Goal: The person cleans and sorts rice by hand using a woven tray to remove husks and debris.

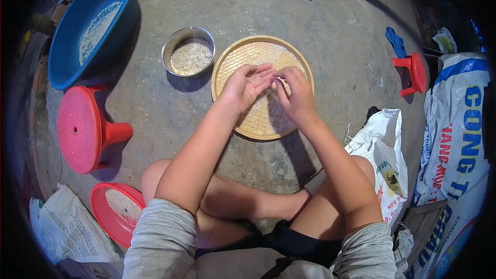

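Observation:
My left hand [244, 89] is held palm up over a round woven bamboo tray [263, 137], its fingers stretched out and a few pale grains seeming to lie on the palm. Beside its fingertips, my right hand [298, 95] has thumb and fingers drawn together in a pinch; anything between them is too small to make out. Pale rice-like grains [256, 119] are spread thinly across the tray, partly hidden under both hands and their shadow. To the left of the tray stands a steel bowl [164, 57] with similar grains inside.
A large blue basin [59, 62] with grains leans at upper left. Below it are a red stool [77, 129] and a red basin [98, 209] of grains. On the right are a small red stool [417, 72], a white sack [380, 134] and a large printed sack [454, 139].

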The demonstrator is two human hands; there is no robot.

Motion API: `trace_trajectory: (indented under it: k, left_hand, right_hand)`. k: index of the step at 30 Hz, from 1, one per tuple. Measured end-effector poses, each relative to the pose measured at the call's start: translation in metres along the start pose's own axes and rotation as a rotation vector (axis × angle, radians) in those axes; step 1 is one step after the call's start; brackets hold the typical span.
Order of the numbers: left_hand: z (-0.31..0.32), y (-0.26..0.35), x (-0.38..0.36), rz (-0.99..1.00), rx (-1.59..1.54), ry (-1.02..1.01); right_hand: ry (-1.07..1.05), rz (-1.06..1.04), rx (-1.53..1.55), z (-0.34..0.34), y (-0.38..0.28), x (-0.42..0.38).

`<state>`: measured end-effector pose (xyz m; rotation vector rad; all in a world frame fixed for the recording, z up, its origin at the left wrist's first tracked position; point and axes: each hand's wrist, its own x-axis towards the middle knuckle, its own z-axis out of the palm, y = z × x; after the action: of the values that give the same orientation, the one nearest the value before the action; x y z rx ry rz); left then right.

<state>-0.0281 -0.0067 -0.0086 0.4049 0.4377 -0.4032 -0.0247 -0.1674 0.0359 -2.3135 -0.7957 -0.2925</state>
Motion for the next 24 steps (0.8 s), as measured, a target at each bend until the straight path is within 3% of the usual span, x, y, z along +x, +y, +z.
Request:
trace_trajectory:
  k: [1,5,12,18,20,22,24]
  left_hand:
    - [0.004,0.004,-0.003,0.033,0.003,0.035]
    - [-0.004,0.013,0.001,0.102,0.022,0.080]
    - [0.002,0.012,-0.003,0.084,0.023,0.108]
    - [-0.005,-0.002,0.001,0.066,0.076,0.135]
    - [-0.002,-0.011,0.001,-0.016,0.058,0.063]
    - [0.007,-0.011,-0.002,-0.019,0.024,0.093]
    - [0.010,-0.002,-0.006,-0.041,-0.085,-0.003]
  right_hand:
    - [-0.043,0.107,0.062,0.003,0.009,-0.005]
    - [-0.277,0.083,-0.021,0.006,0.027,-0.017]
    - [-0.338,0.070,-0.090,0.016,0.038,-0.025]
    - [-0.141,0.184,0.012,0.012,0.021,-0.016]
    - [-0.037,0.134,0.174,0.007,-0.002,-0.003]
    - [-0.083,0.062,0.181,0.003,-0.010,0.002]
    - [0.118,-0.107,-0.025,0.001,-0.014,0.002]
